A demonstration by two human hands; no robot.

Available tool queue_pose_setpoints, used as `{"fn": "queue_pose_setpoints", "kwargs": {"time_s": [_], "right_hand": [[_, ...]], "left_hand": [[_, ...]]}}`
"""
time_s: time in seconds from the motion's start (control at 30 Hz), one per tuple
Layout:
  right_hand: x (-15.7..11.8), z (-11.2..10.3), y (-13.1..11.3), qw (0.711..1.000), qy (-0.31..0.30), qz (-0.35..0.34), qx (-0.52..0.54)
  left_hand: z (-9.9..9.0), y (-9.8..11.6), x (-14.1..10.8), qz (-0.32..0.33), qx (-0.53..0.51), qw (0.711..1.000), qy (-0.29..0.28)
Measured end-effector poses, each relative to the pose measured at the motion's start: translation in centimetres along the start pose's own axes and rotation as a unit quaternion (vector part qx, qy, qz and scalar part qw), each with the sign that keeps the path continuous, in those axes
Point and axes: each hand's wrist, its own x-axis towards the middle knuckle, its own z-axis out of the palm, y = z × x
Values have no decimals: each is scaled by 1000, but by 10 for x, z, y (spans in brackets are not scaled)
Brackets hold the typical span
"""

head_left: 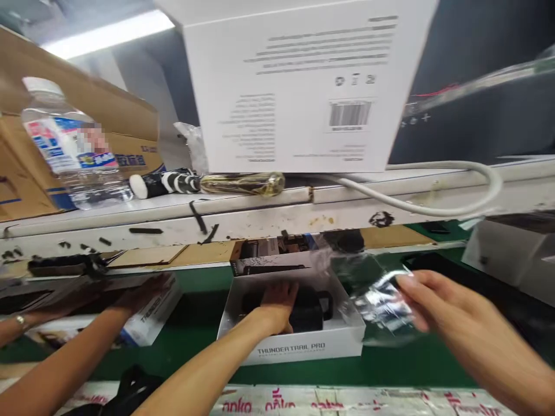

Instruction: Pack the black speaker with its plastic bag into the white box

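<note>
An open white box marked "THUNDER TRAIL PRO" stands in front of me. Inside it lies a black speaker with a handle-like loop at its right end. My left hand reaches into the box and rests over the speaker, fingers bent around its top; the fingertips are partly lost against the black. Just right of the box, my right hand pinches a clear plastic bag between thumb and fingers. The bag is shiny and blurred, and I cannot make out whether anything is in it. Part of it overlaps the box's right edge.
Another person's arms work over a similar box at left. Above the green bench, a shelf holds a water bottle, a tape-wrapped tool, a white carton and a cable. Grey-white boxes stand right.
</note>
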Motion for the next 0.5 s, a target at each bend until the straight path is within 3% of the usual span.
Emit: {"fn": "queue_pose_setpoints", "kwargs": {"time_s": [0.07, 0.13, 0.2, 0.3, 0.5], "right_hand": [[19, 39, 3, 992, -27, 58, 106], [31, 57, 17, 979, -15, 110, 173], [36, 58, 34, 974, 5, 136, 181], [35, 49, 44, 978, 23, 122, 164], [31, 53, 21, 986, 40, 127, 102]], "left_hand": [[4, 1, 4, 0, 15, 1000, -3], [4, 0, 0, 18, 21, 1000, 4], [-1, -5, -7, 22, 23, 999, 7], [-14, -20, -19, 5, -21, 1000, 11], [-27, -61, -35, 22, -210, 975, 74]]}}
